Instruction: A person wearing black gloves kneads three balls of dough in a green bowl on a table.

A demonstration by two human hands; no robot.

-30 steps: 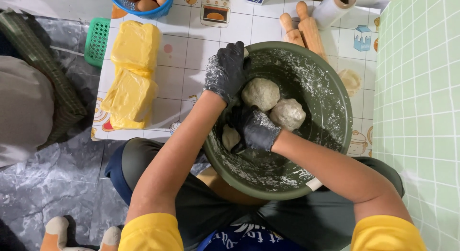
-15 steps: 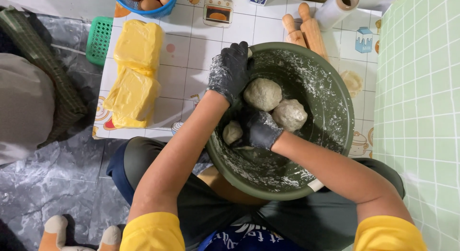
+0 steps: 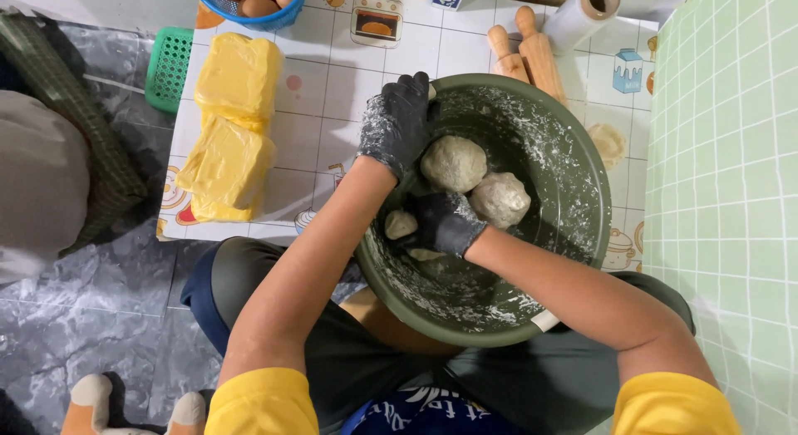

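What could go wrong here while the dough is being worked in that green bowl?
The green bowl seems to rest on the person's lap and, steadied only by the left hand at its rim, could tip. The right hand might press the dough balls together. Flour could spill toward the yellow blocks.

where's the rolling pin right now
In the head view the wooden rolling pin lies on the tiled mat at the top, just past the far rim of the green bowl, left of the paper roll.
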